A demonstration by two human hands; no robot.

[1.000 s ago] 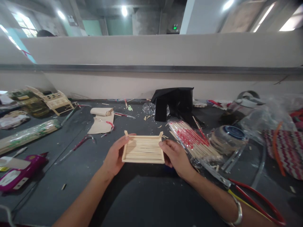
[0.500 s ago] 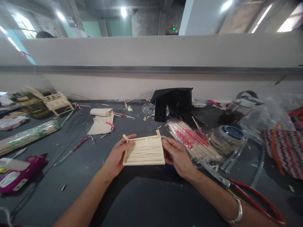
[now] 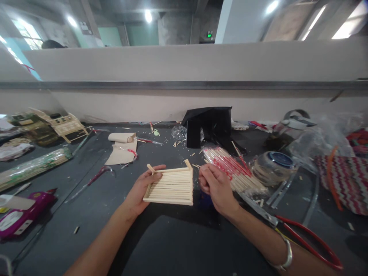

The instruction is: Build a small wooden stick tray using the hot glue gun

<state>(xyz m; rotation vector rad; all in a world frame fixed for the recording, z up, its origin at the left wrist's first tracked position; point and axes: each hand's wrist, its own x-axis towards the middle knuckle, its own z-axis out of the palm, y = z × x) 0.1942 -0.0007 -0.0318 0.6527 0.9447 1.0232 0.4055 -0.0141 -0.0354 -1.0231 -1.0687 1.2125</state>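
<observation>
A flat panel of pale wooden sticks with short upright posts at its far corners is held just above the dark table. My left hand grips its left edge, thumb on top near the far left post. My right hand is just off the panel's right edge, fingers curled together, no longer touching it. Whether anything is pinched in those fingers I cannot tell.
A clear bag of red-tipped sticks lies right of my right hand. Red-handled pliers lie under my right forearm. A black box stands behind, a paper roll and a long stick bundle to the left.
My right hand has let go of the panel's right edge and curled shut beside it. The panel has turned slightly and shifted left, now held by my left hand alone.
</observation>
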